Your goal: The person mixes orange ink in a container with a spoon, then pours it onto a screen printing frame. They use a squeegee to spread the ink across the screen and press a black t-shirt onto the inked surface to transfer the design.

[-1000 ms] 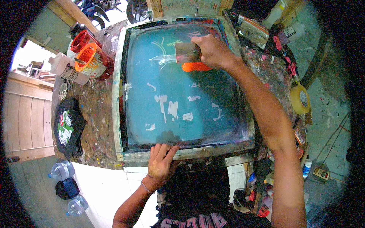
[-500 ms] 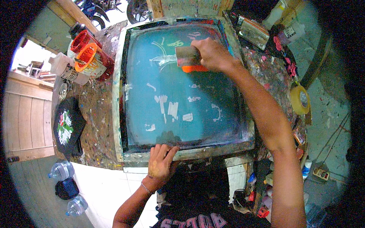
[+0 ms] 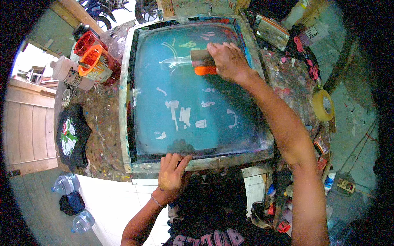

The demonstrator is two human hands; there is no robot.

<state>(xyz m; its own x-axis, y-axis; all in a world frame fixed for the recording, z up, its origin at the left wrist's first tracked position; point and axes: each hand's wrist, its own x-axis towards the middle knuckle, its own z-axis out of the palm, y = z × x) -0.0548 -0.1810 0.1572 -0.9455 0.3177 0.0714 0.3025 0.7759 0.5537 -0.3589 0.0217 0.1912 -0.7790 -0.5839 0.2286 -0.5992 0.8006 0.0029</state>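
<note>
A screen printing frame (image 3: 269,153) with a blue-green mesh (image 3: 164,78) lies across the table before me. Pale open shapes show in the mesh. Near its far part, my right hand (image 3: 230,61) is closed over the top of a small brown squeegee (image 3: 199,57), partly covering it. Bright orange ink (image 3: 203,71) lies along the squeegee's near side, on the mesh. My left hand (image 3: 173,170) grips the frame's near edge, left of the middle, its fingers on top and its thumb pointing right.
Ink-stained tubs, one with an orange rim (image 3: 91,61), and a white bottle (image 3: 67,74) stand left of the frame. A folded black printed cloth (image 3: 73,135) lies nearer. On the right are a tape roll (image 3: 323,105) and a metal can (image 3: 272,32). Water bottles (image 3: 65,184) sit on the floor.
My right hand has turned slightly on the squeegee, its fingers now more spread along the top. The squeegee and orange ink have barely shifted. My left hand stays on the frame edge.
</note>
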